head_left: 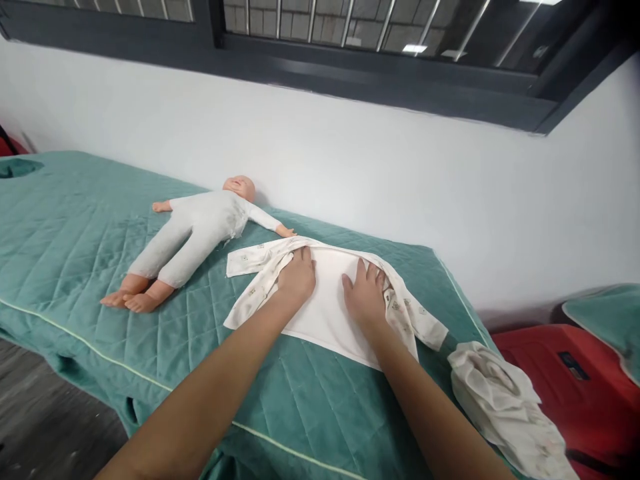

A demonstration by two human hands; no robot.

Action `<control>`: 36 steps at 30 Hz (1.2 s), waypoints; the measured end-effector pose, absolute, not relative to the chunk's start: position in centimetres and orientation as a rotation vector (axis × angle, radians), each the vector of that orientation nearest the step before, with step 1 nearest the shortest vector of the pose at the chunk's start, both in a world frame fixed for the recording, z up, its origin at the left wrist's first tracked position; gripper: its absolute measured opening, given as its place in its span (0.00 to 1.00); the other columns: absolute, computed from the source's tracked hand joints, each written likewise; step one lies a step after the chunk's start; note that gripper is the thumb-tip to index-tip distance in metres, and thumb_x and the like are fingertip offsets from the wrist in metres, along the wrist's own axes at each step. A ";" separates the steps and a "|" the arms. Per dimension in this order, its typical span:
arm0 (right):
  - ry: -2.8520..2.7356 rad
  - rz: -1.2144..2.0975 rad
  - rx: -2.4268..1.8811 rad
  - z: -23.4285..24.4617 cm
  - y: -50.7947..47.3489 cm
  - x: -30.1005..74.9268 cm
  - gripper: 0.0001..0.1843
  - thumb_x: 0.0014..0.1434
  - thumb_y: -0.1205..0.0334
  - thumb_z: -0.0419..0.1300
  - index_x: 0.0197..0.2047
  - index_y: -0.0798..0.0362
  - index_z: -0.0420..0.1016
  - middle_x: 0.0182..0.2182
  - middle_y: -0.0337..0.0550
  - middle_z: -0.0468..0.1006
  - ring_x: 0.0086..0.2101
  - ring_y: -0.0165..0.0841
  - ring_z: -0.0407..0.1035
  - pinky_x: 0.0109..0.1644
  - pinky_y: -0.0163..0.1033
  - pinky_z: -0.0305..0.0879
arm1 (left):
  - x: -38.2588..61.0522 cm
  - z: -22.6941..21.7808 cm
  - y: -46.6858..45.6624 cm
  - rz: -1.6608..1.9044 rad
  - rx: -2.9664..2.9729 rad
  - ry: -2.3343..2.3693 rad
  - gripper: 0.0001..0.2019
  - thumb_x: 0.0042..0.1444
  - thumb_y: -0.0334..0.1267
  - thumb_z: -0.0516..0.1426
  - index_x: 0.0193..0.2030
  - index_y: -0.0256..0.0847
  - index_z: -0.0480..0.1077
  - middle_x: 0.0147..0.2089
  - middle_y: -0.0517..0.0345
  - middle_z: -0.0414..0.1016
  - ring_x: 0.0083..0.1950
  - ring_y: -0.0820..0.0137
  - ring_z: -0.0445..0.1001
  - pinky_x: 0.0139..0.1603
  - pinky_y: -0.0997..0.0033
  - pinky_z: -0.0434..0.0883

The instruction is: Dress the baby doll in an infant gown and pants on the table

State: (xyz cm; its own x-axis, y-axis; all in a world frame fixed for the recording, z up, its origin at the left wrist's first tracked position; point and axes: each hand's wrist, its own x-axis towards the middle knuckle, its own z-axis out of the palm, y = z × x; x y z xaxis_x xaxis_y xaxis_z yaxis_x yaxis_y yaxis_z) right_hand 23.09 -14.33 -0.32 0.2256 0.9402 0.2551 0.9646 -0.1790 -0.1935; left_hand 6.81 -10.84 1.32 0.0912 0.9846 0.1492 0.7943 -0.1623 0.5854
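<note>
Now: L hand (299, 275) & R hand (367, 293) on small white long-sleeved cloth top w/ tiny print (330, 287), front open

L hand: fingers close together, pointing toward the collar, tips at the inner edge of the folded panel; can't tell if they pinch the cloth. R hand: thumb well apart, fingers slightly spread, palm down across plain white inside & the other printed panel; tips partly lost against the fold.

Top lies spread on green quilted fabric bed cover (285, 400), collar twd the white wall (350, 180). One sleeve runs twd a bald plastic doll w/ white cloth body (205, 217), lying face up; its nearer hand is just beside the collar edge, can't tell if touching.

Edges: pale yellow-green piping (300, 453) marks the near side, w/ bare quilting btwn it & the hem. More bare quilting L of the doll, also behind the collar. R side is tighter: other sleeve ends near a crumpled off-white cloth bundle (505, 400) at the bed's end, w/ a bright red case (560, 393) just beyond.
</note>
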 end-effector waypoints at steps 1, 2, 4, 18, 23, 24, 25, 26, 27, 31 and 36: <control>-1.782 -0.099 -2.203 -0.3 -13.9 23.5 0.36 0.68 0.51 0.43 0.73 0.63 0.48 0.70 0.64 0.50 0.68 0.60 0.44 0.68 0.59 0.46 | 7.0 1.3 -10.3 0.722 2.031 1.739 0.24 0.67 0.38 0.43 0.68 0.38 0.56 0.71 0.33 0.54 0.65 0.42 0.65 0.59 0.42 0.67; -1.789 -0.091 -2.213 -0.3 -13.4 24.0 0.36 0.68 0.51 0.43 0.73 0.63 0.47 0.70 0.64 0.50 0.68 0.60 0.44 0.68 0.59 0.46 | 7.2 1.2 -9.7 0.708 2.033 1.729 0.24 0.67 0.39 0.44 0.68 0.39 0.56 0.71 0.34 0.54 0.65 0.42 0.65 0.60 0.42 0.66; -1.822 -0.086 -2.221 -0.4 -12.3 24.9 0.36 0.68 0.52 0.43 0.73 0.63 0.48 0.69 0.63 0.52 0.67 0.60 0.46 0.68 0.58 0.47 | 7.7 0.9 -8.6 0.680 2.012 1.721 0.26 0.66 0.39 0.45 0.70 0.38 0.55 0.72 0.33 0.52 0.66 0.40 0.64 0.60 0.40 0.66; -1.869 -0.088 -2.274 -1.7 -9.7 26.4 0.34 0.70 0.50 0.38 0.73 0.61 0.49 0.69 0.59 0.55 0.65 0.53 0.52 0.68 0.52 0.46 | 9.2 -0.9 -5.0 0.592 2.080 1.815 0.27 0.68 0.45 0.41 0.70 0.33 0.52 0.74 0.39 0.49 0.74 0.49 0.51 0.70 0.49 0.59; -1.902 -0.032 -2.318 -1.9 -9.4 26.5 0.34 0.70 0.50 0.37 0.72 0.61 0.50 0.68 0.60 0.57 0.64 0.50 0.55 0.67 0.51 0.47 | 9.5 -1.4 -4.4 0.479 2.097 1.855 0.29 0.69 0.45 0.38 0.69 0.29 0.53 0.74 0.35 0.51 0.74 0.50 0.52 0.70 0.51 0.58; -1.908 -0.031 -2.320 -2.0 -9.4 26.4 0.34 0.70 0.50 0.36 0.72 0.62 0.51 0.68 0.61 0.58 0.64 0.50 0.55 0.67 0.51 0.46 | 9.5 -1.5 -4.4 0.467 2.101 1.858 0.29 0.69 0.45 0.38 0.69 0.28 0.53 0.74 0.34 0.51 0.74 0.50 0.52 0.70 0.51 0.58; -1.911 -0.030 -2.322 -2.0 -9.4 26.4 0.34 0.70 0.50 0.36 0.72 0.62 0.50 0.68 0.62 0.58 0.64 0.50 0.56 0.67 0.51 0.46 | 9.6 -1.5 -4.4 0.452 2.107 1.863 0.30 0.69 0.45 0.38 0.70 0.27 0.52 0.74 0.33 0.51 0.74 0.51 0.52 0.70 0.52 0.59; -1.914 -0.027 -2.323 -2.0 -9.4 26.3 0.34 0.70 0.51 0.36 0.72 0.62 0.50 0.68 0.62 0.58 0.64 0.50 0.56 0.67 0.51 0.46 | 9.6 -1.6 -4.4 0.438 2.113 1.870 0.30 0.69 0.45 0.37 0.70 0.26 0.52 0.74 0.33 0.50 0.74 0.51 0.53 0.70 0.52 0.59; -1.917 -0.021 -2.325 -1.9 -9.4 26.3 0.34 0.70 0.51 0.37 0.72 0.63 0.50 0.68 0.62 0.58 0.64 0.50 0.56 0.67 0.50 0.46 | 9.6 -1.5 -4.5 0.424 2.118 1.877 0.30 0.69 0.45 0.37 0.70 0.26 0.51 0.74 0.33 0.50 0.74 0.51 0.53 0.70 0.53 0.59; -1.925 0.011 -2.328 -1.6 -9.8 26.1 0.35 0.70 0.51 0.36 0.72 0.64 0.50 0.68 0.62 0.57 0.65 0.51 0.53 0.69 0.50 0.43 | 9.8 -1.3 -5.6 0.392 2.133 1.915 0.32 0.68 0.47 0.37 0.72 0.26 0.49 0.74 0.35 0.50 0.73 0.50 0.55 0.69 0.52 0.60; -1.909 0.064 -2.361 -1.3 -11.5 25.6 0.37 0.70 0.48 0.35 0.74 0.61 0.46 0.71 0.57 0.52 0.68 0.52 0.47 0.69 0.52 0.43 | 9.9 -1.5 -7.9 0.393 2.186 1.945 0.33 0.68 0.47 0.37 0.72 0.23 0.48 0.74 0.34 0.52 0.72 0.50 0.56 0.71 0.52 0.55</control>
